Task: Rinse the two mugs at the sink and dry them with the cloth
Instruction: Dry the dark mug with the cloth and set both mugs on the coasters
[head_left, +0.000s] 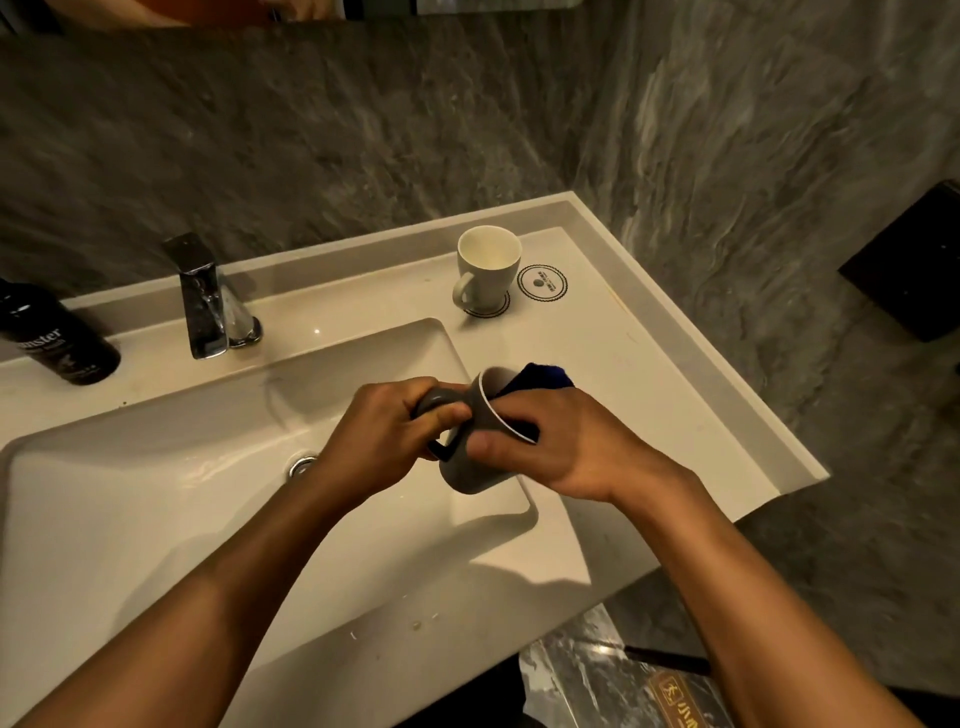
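Note:
A grey mug (475, 467) lies on its side in my hands, above the right edge of the basin, its mouth turned to the right. My left hand (382, 431) grips it at the handle. My right hand (566, 449) pushes a dark blue cloth (540, 378) into the mug's mouth, thumb pressed on the outer wall. A white mug (487, 270) stands upright on a round coaster at the back right of the counter, handle toward me.
The white sink (156, 499) has its drain (302, 464) just left of my left wrist. A chrome tap (205, 301) stands behind the basin. A black bottle (52, 338) sits at the far left. A second, bare coaster (542, 282) lies beside the white mug.

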